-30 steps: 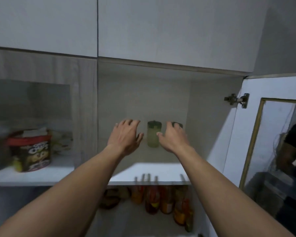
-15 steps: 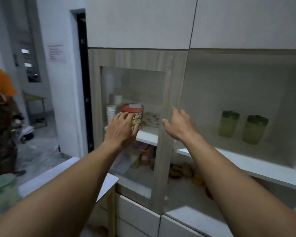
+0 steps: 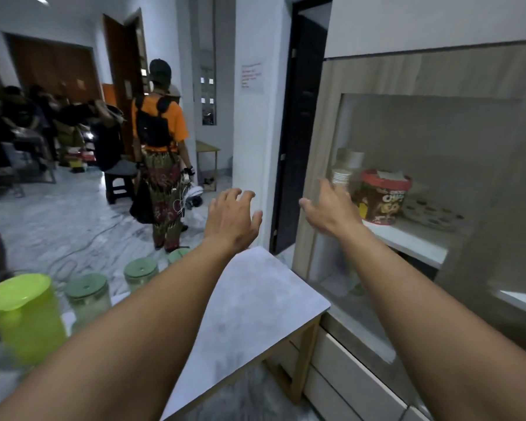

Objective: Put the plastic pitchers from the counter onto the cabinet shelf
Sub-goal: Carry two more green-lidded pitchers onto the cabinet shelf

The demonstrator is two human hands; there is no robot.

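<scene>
Both my hands are raised and empty with fingers spread: my left hand (image 3: pixel 231 218) hangs above the far corner of the grey counter (image 3: pixel 255 302), my right hand (image 3: pixel 331 208) in front of the cabinet's glass door (image 3: pixel 438 183). A bright lime pitcher (image 3: pixel 22 314) stands at the counter's near left. Beside it stand pale green lidded pitchers (image 3: pixel 88 296), (image 3: pixel 141 273) and a third lid (image 3: pixel 178 255) partly behind my left forearm. The cabinet shelf with the stored pitchers is out of view to the right.
Behind the glass, a red-lidded snack tub (image 3: pixel 383 197) and stacked paper cups (image 3: pixel 340 177) sit on a white shelf (image 3: pixel 407 238). A person in an orange shirt (image 3: pixel 160 141) stands on the marble floor beyond the counter. A dark doorway (image 3: pixel 298 126) lies beside the cabinet.
The view has swung left from the open shelf with two pitchers toward the counter. Both empty hands moved left with it, and the pitchers on the counter came into view.
</scene>
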